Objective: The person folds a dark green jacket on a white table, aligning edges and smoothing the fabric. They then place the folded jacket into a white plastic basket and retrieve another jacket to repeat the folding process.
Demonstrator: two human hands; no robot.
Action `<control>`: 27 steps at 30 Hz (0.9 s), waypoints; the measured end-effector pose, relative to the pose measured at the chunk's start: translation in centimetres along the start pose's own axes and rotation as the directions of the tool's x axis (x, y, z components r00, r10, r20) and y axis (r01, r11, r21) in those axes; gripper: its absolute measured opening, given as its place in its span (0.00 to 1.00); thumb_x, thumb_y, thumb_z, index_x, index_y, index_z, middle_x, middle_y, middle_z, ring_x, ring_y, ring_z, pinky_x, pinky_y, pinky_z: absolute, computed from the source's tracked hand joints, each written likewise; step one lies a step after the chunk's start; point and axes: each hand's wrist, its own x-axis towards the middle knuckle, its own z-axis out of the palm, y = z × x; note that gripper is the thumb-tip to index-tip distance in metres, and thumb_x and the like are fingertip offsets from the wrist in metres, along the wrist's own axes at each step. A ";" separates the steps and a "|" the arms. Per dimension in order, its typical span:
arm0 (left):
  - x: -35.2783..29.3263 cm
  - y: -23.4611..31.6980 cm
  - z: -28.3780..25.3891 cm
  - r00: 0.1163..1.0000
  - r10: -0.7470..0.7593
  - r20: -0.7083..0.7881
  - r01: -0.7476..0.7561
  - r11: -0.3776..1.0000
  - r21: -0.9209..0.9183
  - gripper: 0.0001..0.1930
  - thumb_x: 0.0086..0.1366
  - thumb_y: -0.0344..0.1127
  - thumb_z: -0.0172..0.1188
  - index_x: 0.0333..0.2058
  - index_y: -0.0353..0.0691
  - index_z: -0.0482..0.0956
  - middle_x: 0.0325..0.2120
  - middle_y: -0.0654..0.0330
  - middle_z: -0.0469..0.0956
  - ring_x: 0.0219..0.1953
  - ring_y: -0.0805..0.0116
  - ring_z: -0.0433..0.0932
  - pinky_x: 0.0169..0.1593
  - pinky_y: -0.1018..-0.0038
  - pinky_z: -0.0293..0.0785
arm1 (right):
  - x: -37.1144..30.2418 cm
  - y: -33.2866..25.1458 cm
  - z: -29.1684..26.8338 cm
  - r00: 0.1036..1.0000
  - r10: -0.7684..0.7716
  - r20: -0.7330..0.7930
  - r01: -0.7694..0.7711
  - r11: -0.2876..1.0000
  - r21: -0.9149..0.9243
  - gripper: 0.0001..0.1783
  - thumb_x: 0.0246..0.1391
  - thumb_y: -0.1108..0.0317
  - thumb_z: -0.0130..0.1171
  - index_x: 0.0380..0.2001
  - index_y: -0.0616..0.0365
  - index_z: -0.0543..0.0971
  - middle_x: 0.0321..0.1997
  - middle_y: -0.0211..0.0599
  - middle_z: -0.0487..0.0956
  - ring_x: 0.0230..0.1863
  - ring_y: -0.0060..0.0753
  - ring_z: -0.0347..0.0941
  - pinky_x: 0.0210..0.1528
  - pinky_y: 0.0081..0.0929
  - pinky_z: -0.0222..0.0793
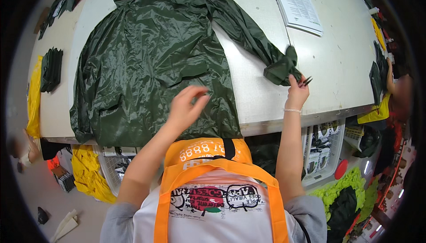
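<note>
A dark green raincoat lies spread flat on the white table, one sleeve stretched toward the right. My right hand pinches the cuff of that sleeve and also holds a small pair of black snips. My left hand hovers over the lower front of the coat with its fingers curled and apart, holding nothing.
Printed paper sheets lie at the table's far right. Folded dark green pieces and yellow fabric sit at the left edge. Baskets and yellow and green fabric are under the table. Another person's arm shows at right.
</note>
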 end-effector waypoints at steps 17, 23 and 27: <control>0.2 1.1 -0.6 0.961 -0.226 0.158 0.264 0.586 -0.766 0.23 0.58 0.30 0.64 0.51 0.35 0.68 0.44 0.62 0.75 0.45 0.74 0.73 0.51 0.76 0.69 | -12.8 -7.6 8.0 0.660 -0.051 0.750 0.170 0.982 -0.082 0.16 0.46 0.71 0.67 0.40 0.61 0.79 0.32 0.26 0.77 0.25 0.11 0.62 0.28 0.11 0.59; -0.7 0.3 -1.4 0.967 -0.163 0.194 0.253 0.670 -0.698 0.27 0.55 0.26 0.65 0.52 0.36 0.65 0.45 0.64 0.71 0.47 0.75 0.71 0.53 0.77 0.66 | -12.5 -8.3 8.4 0.539 0.102 0.836 -0.001 0.993 -0.121 0.08 0.50 0.71 0.64 0.34 0.62 0.80 0.27 0.21 0.76 0.28 0.10 0.65 0.31 0.11 0.62; 0.0 1.3 -2.3 0.988 0.125 -0.089 -0.138 0.979 -0.149 0.32 0.47 0.32 0.71 0.52 0.38 0.67 0.42 0.65 0.72 0.46 0.74 0.71 0.53 0.75 0.66 | -12.6 -8.7 8.4 0.497 0.151 0.855 -0.028 0.987 -0.158 0.08 0.51 0.71 0.63 0.34 0.62 0.79 0.27 0.21 0.76 0.29 0.10 0.66 0.31 0.12 0.62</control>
